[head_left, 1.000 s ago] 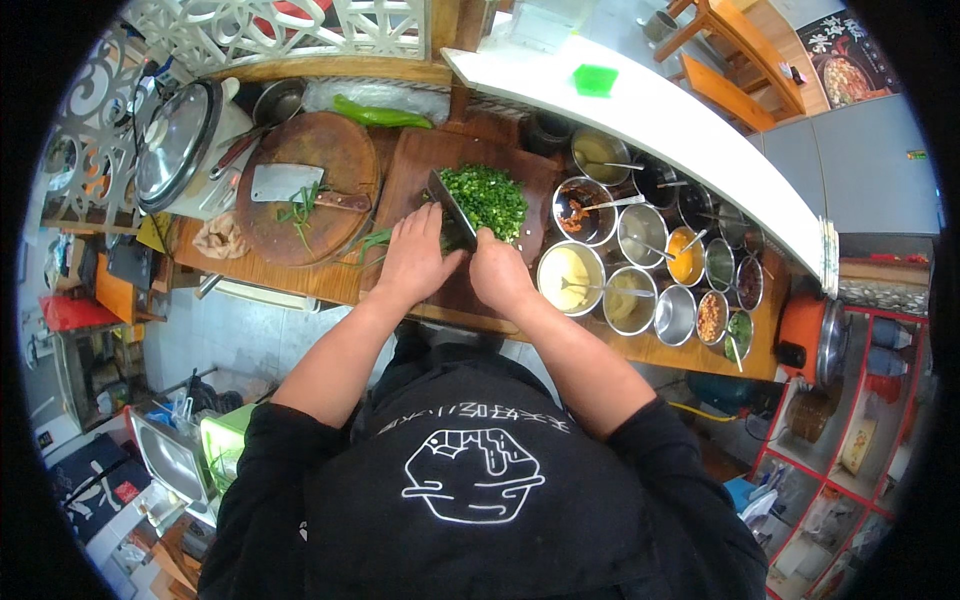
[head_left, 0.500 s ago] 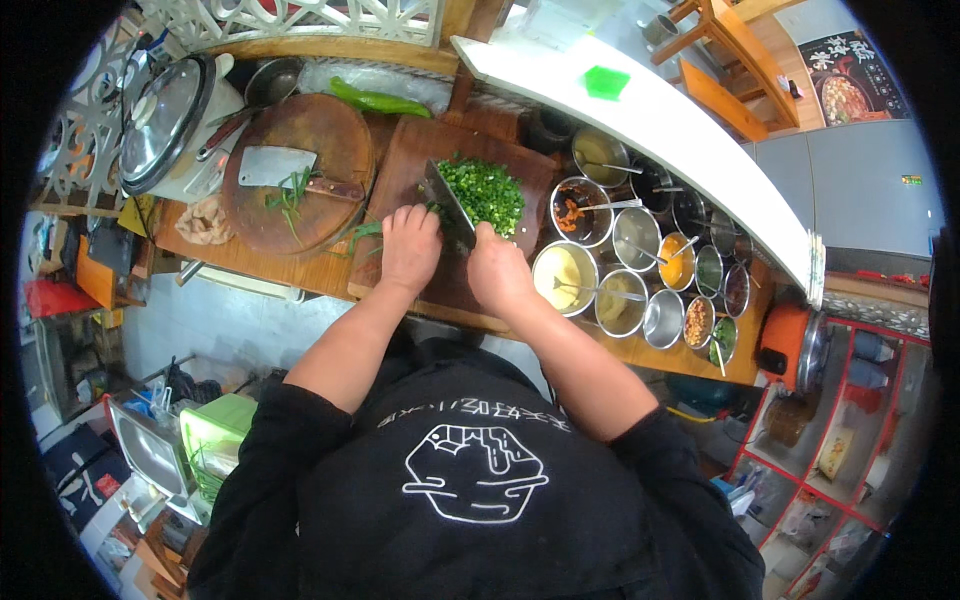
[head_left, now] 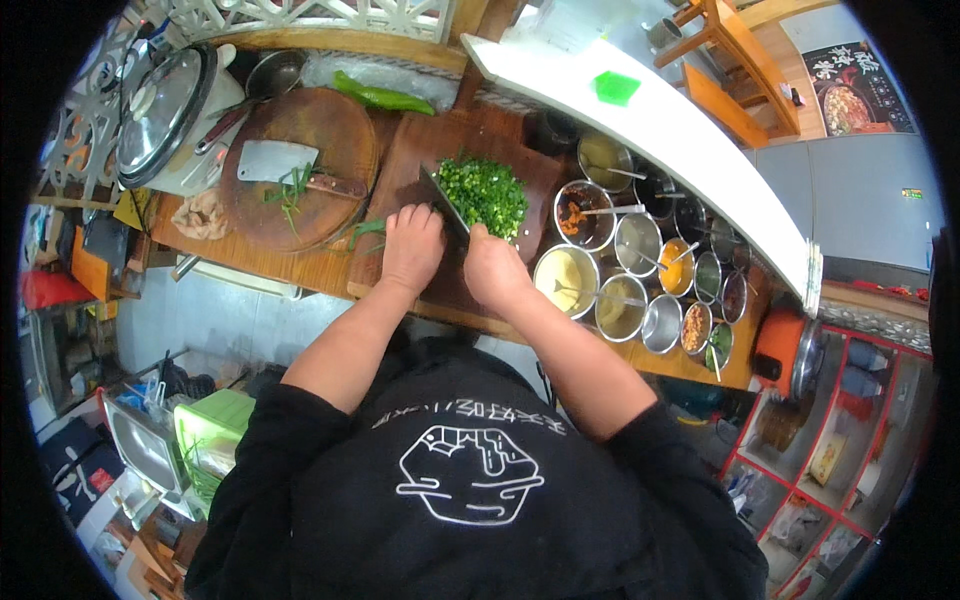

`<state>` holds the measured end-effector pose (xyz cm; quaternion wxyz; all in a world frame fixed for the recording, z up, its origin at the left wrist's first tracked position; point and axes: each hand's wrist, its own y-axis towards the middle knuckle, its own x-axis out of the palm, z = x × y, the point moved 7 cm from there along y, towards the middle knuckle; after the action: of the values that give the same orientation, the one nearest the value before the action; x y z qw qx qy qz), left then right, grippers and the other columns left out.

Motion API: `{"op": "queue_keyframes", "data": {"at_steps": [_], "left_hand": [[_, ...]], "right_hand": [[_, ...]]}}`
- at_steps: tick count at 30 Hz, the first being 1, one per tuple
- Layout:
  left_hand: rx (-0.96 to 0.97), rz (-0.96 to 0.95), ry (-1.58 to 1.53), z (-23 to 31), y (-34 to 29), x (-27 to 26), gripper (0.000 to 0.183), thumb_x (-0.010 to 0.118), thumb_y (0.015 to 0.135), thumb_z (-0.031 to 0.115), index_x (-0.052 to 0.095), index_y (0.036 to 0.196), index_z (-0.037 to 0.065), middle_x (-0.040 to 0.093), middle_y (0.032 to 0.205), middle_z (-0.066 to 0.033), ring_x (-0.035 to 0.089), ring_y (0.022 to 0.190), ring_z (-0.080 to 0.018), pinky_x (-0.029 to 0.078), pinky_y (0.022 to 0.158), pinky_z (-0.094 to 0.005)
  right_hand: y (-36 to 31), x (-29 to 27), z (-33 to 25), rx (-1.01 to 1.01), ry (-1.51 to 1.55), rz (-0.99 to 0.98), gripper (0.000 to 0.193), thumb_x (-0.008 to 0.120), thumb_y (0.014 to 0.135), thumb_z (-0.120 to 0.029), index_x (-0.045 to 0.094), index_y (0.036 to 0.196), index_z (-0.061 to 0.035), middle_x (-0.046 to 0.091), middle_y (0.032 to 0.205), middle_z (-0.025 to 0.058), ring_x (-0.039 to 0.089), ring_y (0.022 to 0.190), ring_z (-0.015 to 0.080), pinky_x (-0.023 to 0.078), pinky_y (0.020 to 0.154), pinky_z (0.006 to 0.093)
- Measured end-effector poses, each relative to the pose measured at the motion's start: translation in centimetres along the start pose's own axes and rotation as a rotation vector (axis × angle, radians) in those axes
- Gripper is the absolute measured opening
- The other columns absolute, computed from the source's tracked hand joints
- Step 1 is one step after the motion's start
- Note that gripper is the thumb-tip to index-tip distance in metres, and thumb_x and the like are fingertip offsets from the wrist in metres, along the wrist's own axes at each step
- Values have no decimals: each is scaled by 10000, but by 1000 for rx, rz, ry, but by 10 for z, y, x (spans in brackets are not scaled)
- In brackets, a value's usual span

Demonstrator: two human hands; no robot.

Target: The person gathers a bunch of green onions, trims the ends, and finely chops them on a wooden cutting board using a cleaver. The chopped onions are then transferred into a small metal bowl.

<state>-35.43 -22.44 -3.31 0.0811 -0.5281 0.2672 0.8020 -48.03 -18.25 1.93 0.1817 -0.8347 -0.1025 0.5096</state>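
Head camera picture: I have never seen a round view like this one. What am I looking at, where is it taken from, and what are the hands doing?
The picture comes from a wide fisheye camera worn on a person's head, looking down, so straight edges bend near the rim. The dark garment at the bottom is the person's own torso, and both forearms reach up to a wooden counter. The right hand has its grip on a cleaver standing against a heap of chopped greens on a rectangular cutting board. The left hand rests flat on that board beside the blade. Left of it lies a round board with a second cleaver. To the right stand metal bowls of seasonings.
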Motion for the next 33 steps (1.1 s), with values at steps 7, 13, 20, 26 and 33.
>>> {"op": "queue_keyframes", "data": {"at_steps": [7, 13, 20, 26, 33], "left_hand": [[12, -27, -33, 3, -4, 2, 203, 687, 859, 156, 671, 1054, 104, 628, 1146, -90, 567, 1152, -310, 447, 956, -468], [15, 11, -37, -3, -6, 3, 225, 723, 835, 151, 656, 1045, 104, 624, 1154, -95, 566, 1148, -318, 447, 957, -474], [39, 51, -107, 4, -5, -4, 199, 695, 849, 124, 636, 1036, 92, 619, 1147, -109, 565, 1139, -334, 458, 948, -496], [53, 33, -204, -4, -3, -16, 190, 683, 896, 121, 649, 1073, 62, 642, 1192, -133, 586, 1171, -374, 457, 1004, -518], [146, -50, -239, 5, -9, -53, 261, 771, 857, 125, 706, 1097, 43, 622, 1367, -217, 527, 1381, -415, 406, 1159, -556]], "right_hand": [[-1, 5, 6, -5, -8, -15, 179, 552, 926, -5, 541, 1086, 75, 730, 962, 354, 734, 954, 522, 598, 866, 565], [-4, -22, -8, -92, 21, 26, 133, 536, 918, 8, 554, 1028, 80, 714, 920, 371, 731, 933, 522, 598, 833, 567], [3, 18, 15, -102, 101, 124, 131, 561, 903, 16, 524, 1021, 58, 698, 859, 374, 718, 857, 547, 589, 779, 600], [8, 15, 12, -137, 119, 134, 126, 570, 906, 12, 532, 1016, 59, 695, 839, 370, 713, 839, 543, 581, 765, 600], [9, 10, 5, -154, 111, 95, 140, 544, 898, 31, 556, 1026, 86, 710, 910, 373, 724, 923, 530, 593, 824, 576]]}}
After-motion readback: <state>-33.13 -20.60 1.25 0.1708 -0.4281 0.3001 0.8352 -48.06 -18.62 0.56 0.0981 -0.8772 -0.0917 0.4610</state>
